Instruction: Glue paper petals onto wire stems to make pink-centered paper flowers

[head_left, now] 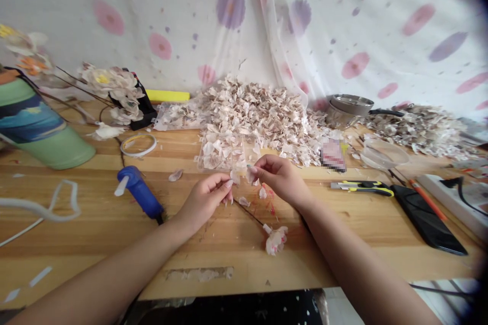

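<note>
Beyond the right hand (pixel 280 177), a shiny metal bowl (pixel 351 104); beside its forearm, a glossy black phone (pixel 429 219). Under both hands, the table (pixel 206 244) looks like smooth, faintly shiny wood.

From here I see a craft workspace, shown by the wooden worktable (pixel 213 244), heaped pale petals (pixel 263 111), glue gun (pixel 143 195) and utility knife (pixel 362 187)

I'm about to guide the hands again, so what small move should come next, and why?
Probably ease the right hand leftward, bringing its petal beside the left petal. The left hand and right hand each seem to pinch one, with a narrow gap between. The flower head lies on the table, clear of both.
</note>
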A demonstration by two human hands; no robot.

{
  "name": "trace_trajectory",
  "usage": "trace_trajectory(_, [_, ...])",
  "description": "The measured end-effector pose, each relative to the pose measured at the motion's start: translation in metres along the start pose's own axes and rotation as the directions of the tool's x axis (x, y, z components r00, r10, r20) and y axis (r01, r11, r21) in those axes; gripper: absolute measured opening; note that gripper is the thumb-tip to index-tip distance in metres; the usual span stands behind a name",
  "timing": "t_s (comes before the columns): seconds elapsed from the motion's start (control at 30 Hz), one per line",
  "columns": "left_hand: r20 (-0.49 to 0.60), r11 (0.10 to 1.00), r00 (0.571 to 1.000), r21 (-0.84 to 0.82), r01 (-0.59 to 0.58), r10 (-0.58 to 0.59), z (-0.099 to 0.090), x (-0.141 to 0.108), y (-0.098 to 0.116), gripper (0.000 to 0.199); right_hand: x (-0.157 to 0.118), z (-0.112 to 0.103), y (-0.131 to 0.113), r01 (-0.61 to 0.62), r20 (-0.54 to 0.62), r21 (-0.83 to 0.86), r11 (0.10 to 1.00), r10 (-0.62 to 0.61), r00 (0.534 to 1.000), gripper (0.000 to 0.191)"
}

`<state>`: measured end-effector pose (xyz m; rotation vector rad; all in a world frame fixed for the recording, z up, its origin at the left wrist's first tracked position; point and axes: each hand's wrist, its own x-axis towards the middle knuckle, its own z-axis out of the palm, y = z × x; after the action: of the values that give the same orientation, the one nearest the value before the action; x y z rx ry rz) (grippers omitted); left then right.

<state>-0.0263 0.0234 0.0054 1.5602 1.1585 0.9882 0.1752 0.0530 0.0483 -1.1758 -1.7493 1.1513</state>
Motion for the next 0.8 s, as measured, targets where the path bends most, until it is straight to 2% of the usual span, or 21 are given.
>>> trace_trajectory(0.1, [-0.011, 0.986, 0.999, 0.164, -0.029, 0.031, 0.001, 0.004, -0.006, 0.020, 0.000, 0.001, 0.000, 0.000, 0.018, -0.001, 1.000, 0.000, 1.000, 0.029])
trace_trajectory(0.23, [-0.014, 0.922, 0.989, 0.365, -0.130, 0.145, 0.002, 0.006, -0.014, 0.015, 0.000, 0.002, 0.000, -0.002, 0.018, 0.013, 1.000, 0.002, 1.000, 0.025])
trace_trajectory(0.4, [-0.026, 0.835, 0.954, 0.491, -0.249, 0.300, 0.002, 0.000, -0.013, 0.028, 0.001, -0.001, 0.002, 0.002, -0.087, 0.088, 0.996, 0.006, 0.996, 0.028])
trace_trajectory(0.47, [0.034, 0.804, 0.934, 0.499, -0.324, 0.355, 0.003, -0.004, -0.008, 0.029, 0.003, -0.003, 0.003, 0.020, -0.155, 0.143, 0.990, 0.002, 0.988, 0.031])
trace_trajectory(0.53, [0.165, 0.758, 0.905, 0.499, -0.420, 0.392, 0.005, -0.009, -0.003, 0.028, 0.004, -0.005, 0.004, 0.041, -0.220, 0.189, 0.981, 0.001, 0.976, 0.031])
trace_trajectory(0.6, [0.314, 0.711, 0.866, 0.495, -0.500, 0.390, 0.007, -0.012, 0.000, 0.028, 0.005, -0.007, 0.004, 0.062, -0.269, 0.227, 0.972, 0.002, 0.963, 0.031])
trace_trajectory(0.67, [0.419, 0.689, 0.835, 0.486, -0.538, 0.357, 0.010, -0.013, 0.000, 0.027, 0.006, -0.008, 0.003, 0.080, -0.301, 0.257, 0.963, 0.001, 0.954, 0.032])
trace_trajectory(0.8, [0.433, 0.757, 0.834, 0.398, -0.519, 0.344, 0.015, -0.011, -0.002, 0.019, 0.005, -0.007, 0.000, 0.100, -0.335, 0.309, 0.946, 0.009, 0.942, 0.034])
